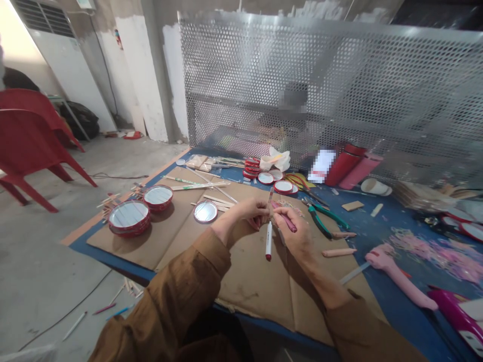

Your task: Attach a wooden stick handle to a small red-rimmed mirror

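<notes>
My left hand [255, 213] is closed in a pinch over the cardboard [256, 291]. A thin upright strip [271, 195] rises at its fingertips; the exact grip is hidden. Close beside it, my right hand [296, 232] is wrapped round a short dark-pink rod [287, 221], which slants down to the right. The fingertips of both hands nearly meet. Below them a white marker [268, 241] with a red end points toward me; I cannot tell whether it is held or lies on the cardboard. A round mirror-like disc [206, 212] lies left of my hands.
Red-rimmed round stacks [129, 217] with sticks stand at left. Green-handled pliers [320, 221], pinkish sticks [339, 252] and a pink glue gun [400, 276] lie at right. Behind are more red-rimmed discs [266, 178], a red bottle [344, 165] and a perforated metal screen [241, 75].
</notes>
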Demonstrator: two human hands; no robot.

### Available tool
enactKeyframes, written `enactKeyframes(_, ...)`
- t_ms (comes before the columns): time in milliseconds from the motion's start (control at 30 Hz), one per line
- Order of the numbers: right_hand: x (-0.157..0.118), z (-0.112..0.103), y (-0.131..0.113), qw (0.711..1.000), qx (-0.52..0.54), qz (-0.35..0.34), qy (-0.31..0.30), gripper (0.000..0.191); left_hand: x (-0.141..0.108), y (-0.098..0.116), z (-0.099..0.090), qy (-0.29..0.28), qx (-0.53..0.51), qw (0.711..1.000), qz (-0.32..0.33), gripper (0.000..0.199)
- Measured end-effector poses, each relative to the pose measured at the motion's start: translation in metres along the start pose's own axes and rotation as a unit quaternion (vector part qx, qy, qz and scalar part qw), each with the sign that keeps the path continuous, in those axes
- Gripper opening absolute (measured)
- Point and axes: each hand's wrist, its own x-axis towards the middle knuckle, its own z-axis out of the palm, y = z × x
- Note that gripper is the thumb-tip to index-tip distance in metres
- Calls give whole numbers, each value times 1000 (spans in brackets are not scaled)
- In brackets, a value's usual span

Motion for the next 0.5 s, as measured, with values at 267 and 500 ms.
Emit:
enactKeyframes(267,0,-1,-1,1000,3,2,-2,17,-1,1,0,-1,1,1000,6,18)
enactKeyframes(500,0,0,2,1000,-5,0,-6,17,0,0,0,1,-2,1000,10,23)
